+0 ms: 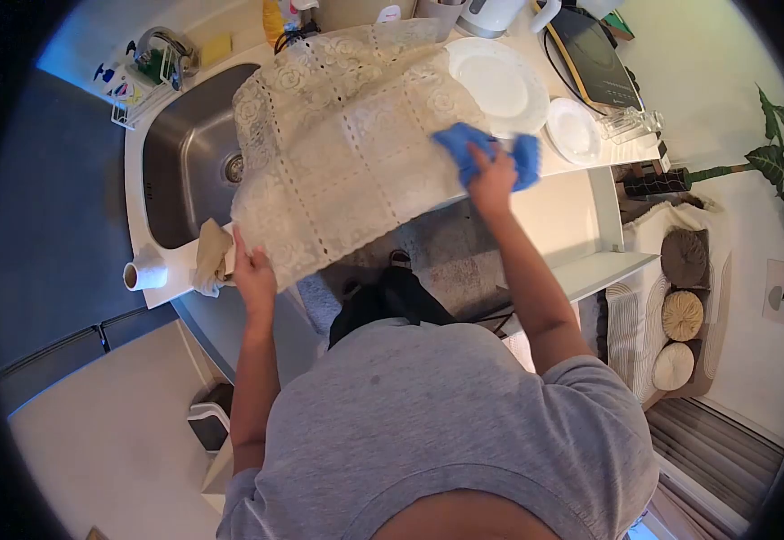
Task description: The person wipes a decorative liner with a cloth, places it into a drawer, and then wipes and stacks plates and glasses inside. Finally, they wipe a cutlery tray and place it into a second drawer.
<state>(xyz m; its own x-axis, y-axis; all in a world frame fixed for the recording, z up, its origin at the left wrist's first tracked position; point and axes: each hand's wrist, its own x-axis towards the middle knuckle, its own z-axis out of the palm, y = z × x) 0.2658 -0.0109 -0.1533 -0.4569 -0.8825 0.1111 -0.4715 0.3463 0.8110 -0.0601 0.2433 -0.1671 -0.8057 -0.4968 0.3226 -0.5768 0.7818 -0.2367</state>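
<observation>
A cream lace tablecloth [338, 153] spreads over the counter between the sink and the plates, its near edge hanging past the counter front. My left hand [252, 273] is closed at the cloth's near left corner, with the index finger lying along it. Just left of that hand, a crumpled beige cloth [212, 256] lies at the counter edge. My right hand [491, 175] grips a bunched blue cleaning cloth [525, 160] at the tablecloth's right edge. Beside the blue cloth sit a large white plate [504, 85] and a smaller white plate [574, 130].
A steel sink [185, 171] is set into the counter at left, with a paper roll [146, 275] near its front corner. Beyond the plates are a glass mug [630, 126], an induction cooker [594, 58] and a white kettle [491, 13]. An open drawer [581, 207] juts out below.
</observation>
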